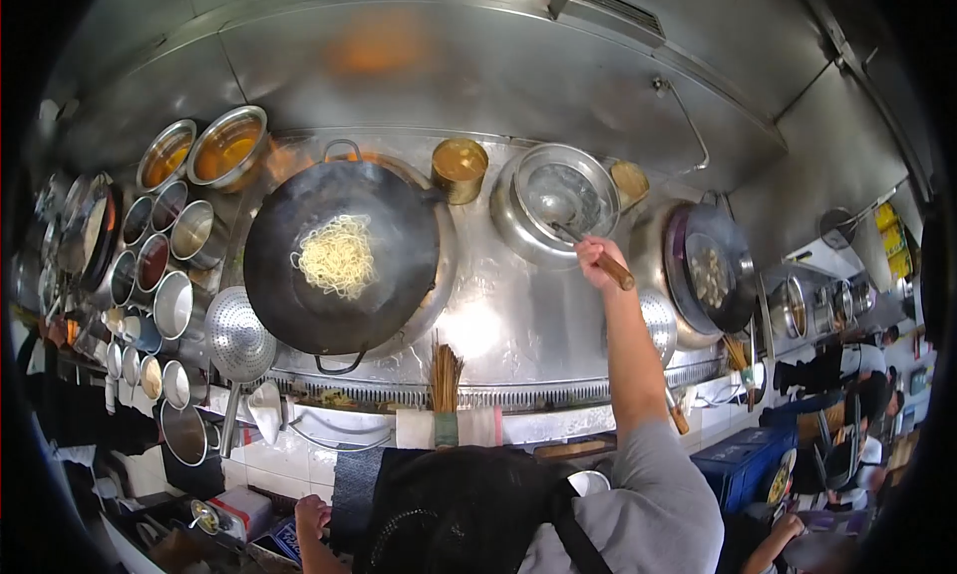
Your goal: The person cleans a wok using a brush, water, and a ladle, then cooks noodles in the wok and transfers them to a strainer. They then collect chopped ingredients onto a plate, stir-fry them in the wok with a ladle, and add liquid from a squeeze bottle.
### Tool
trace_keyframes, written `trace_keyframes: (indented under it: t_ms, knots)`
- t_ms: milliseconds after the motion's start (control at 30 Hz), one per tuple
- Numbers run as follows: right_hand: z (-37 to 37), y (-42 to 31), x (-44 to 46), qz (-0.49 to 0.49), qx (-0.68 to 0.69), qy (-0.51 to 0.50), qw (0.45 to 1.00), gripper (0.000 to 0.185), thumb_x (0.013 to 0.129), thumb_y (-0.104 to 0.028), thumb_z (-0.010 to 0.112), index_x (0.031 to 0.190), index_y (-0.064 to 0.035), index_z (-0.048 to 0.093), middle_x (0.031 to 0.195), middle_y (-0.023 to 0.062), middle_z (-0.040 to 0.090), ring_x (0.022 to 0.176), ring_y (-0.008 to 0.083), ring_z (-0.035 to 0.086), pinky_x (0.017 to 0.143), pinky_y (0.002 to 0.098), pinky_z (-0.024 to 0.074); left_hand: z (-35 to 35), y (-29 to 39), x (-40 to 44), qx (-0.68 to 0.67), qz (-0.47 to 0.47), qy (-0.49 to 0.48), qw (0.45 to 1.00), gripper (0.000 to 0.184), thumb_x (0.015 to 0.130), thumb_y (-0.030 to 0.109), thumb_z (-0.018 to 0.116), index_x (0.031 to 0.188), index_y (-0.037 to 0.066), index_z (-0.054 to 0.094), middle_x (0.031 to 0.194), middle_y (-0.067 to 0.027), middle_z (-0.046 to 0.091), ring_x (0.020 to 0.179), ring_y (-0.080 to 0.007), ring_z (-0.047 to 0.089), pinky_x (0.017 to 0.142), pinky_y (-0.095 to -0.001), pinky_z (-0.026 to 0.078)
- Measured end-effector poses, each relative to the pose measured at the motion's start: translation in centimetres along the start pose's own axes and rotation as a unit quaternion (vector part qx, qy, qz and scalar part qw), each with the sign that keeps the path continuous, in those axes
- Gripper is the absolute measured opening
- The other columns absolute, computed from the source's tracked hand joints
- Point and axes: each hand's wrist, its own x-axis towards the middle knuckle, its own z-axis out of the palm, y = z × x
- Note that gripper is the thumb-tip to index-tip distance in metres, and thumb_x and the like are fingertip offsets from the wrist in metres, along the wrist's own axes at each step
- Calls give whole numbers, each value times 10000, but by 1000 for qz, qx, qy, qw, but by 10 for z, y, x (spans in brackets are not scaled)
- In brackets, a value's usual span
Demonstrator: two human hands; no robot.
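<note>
My right hand (601, 262) grips the wooden handle of a ladle (616, 273), arm stretched forward. Its metal shaft slants into a steel pot (513, 215) of clear liquid; the ladle's head is hard to make out there. To the left, a black wok (274, 285) with two loop handles holds a heap of pale noodles (337, 257), with faint steam over it. My left hand (313, 515) hangs low at my side, well away from the stove. Its fingers look curled in, and no object shows in them.
Metal bowls (227, 147) and several seasoning tins (174, 305) crowd the left side, near a perforated strainer (239, 335). A brown tin (460, 170) stands behind the wok. A bamboo brush (446, 380) rests at the front edge. Another wok (736, 285) sits right; people are beyond it.
</note>
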Motion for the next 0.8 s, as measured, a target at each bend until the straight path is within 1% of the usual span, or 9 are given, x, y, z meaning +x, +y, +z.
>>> trace_keyframes:
  t_ms: [67, 233, 300, 367, 433, 500, 567, 633, 800]
  knots:
    - [24, 14, -14, -42, -5, -31, 999, 165, 1022, -70, 544, 888, -2, 476, 711, 22, 542, 504, 60, 538, 443, 188, 466, 2, 0, -2, 14, -27, 16, 999, 181, 961, 114, 514, 818, 123, 625, 726, -37, 606, 604, -154, 620, 471, -269, 472]
    - [107, -1, -5, -75, -127, -38, 988, 192, 1036, -99, 530, 859, -36, 493, 708, 13, 541, 505, 57, 534, 444, 193, 471, -6, -17, 14, -13, -19, -41, 999, 163, 956, 139, 538, 829, 110, 635, 749, -38, 608, 635, -168, 637, 518, -299, 499]
    - [134, -13, 8, -103, -227, -19, 968, 190, 1031, -123, 548, 861, -47, 515, 667, 8, 539, 493, 72, 532, 439, 214, 452, 1, -18, 9, 78, -2, 33, 996, 178, 989, 231, 582, 1058, 89, 664, 857, -34, 653, 728, -182, 671, 610, -337, 536]
    - [146, -11, 20, -105, -281, -8, 954, 155, 1023, -130, 556, 887, -61, 527, 648, 8, 544, 488, 86, 528, 434, 240, 431, -1, -15, 10, 40, -18, 32, 999, 194, 1007, 231, 589, 1132, 98, 655, 896, -38, 671, 743, -179, 678, 619, -329, 539]
    - [141, -7, 29, -239, -576, 106, 775, 186, 992, -189, 611, 892, -40, 560, 613, 36, 577, 464, 145, 537, 438, 313, 422, -9, -28, 34, 33, -16, 26, 999, 188, 1008, 222, 584, 1135, 101, 654, 891, -38, 671, 742, -175, 677, 621, -323, 537]
    - [101, 1, 38, -354, -667, 140, 641, 298, 947, -231, 660, 1065, 43, 644, 643, 83, 634, 465, 199, 565, 467, 364, 453, -14, -37, 30, 23, -25, 22, 999, 178, 1008, 200, 573, 1135, 104, 653, 878, -38, 670, 739, -171, 676, 617, -314, 532]
    - [63, 26, 26, -421, -673, 190, 577, 473, 925, -228, 674, 1270, 92, 629, 674, 105, 663, 508, 209, 625, 502, 369, 498, -4, -27, 12, 32, -32, 52, 998, 173, 1009, 185, 549, 1114, 104, 659, 866, -39, 668, 741, -172, 681, 608, -314, 535]
    - [2, 13, 37, -446, -734, 259, 442, 629, 908, -210, 689, 1454, 65, 543, 700, 136, 688, 554, 218, 675, 539, 380, 532, -1, -24, 5, 43, -44, 60, 996, 175, 1012, 188, 540, 1105, 104, 661, 867, -39, 669, 744, -173, 683, 608, -317, 538]
    - [-16, 25, 5, -309, -747, 259, 529, 324, 920, -174, 674, 1121, 80, 663, 715, 145, 689, 579, 229, 692, 530, 388, 534, -8, -34, 14, 75, -54, 44, 995, 206, 1008, 218, 581, 1182, 138, 657, 980, -39, 685, 806, -208, 698, 699, -367, 565]
